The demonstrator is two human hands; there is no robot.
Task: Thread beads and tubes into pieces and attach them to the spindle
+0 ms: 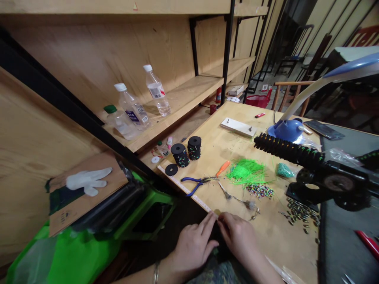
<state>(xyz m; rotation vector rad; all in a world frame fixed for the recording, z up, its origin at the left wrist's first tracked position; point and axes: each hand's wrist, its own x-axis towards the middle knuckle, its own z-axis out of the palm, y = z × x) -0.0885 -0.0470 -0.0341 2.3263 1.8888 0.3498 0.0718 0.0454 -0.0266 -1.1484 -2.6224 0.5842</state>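
My left hand (194, 246) and my right hand (238, 236) meet at the near edge of the wooden table (266, 236), fingertips pinched together around a tiny item I cannot make out. Just beyond them lie a metal hooked tool (237, 199), blue-handled pliers (194, 184) and an orange-handled tool (222, 168). A heap of bright green strands (247, 172) and a scatter of coloured beads (260, 191) sit further in.
Black spools (186, 152) stand at the table's left. A long black roller (288, 152) on a black vise (331, 185) fills the right. A blue lamp (286, 130), water bottles (133, 110) on a shelf, and a white glove (89, 180) on cardboard are around.
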